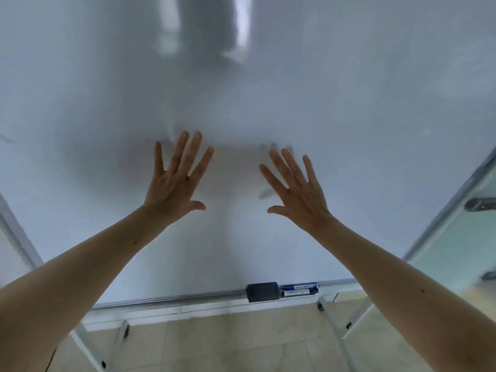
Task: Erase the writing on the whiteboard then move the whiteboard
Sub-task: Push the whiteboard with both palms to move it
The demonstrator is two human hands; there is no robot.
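Whiteboard fills view, surface blank. Left hand and right hand spread flat, fingers apart, empty, at board. Eraser and blue marker on bottom ledge. Stand legs on tiled floor.

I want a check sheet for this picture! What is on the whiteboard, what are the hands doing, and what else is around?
Surface: whiteboard looks wiped, no clear writing; a faint smudge at the far left edge.
Job's things: black eraser and blue marker rest on the bottom tray, side by side.
Clutter: nothing seen.
Grippers: left hand and right hand open, fingers spread, at the board, holding nothing; contact cannot be told.
Cables: a thin dark line at lower left, maybe a cable.
Surroundings: metal stand legs on wheels, beige tiled floor, glass panel at right.
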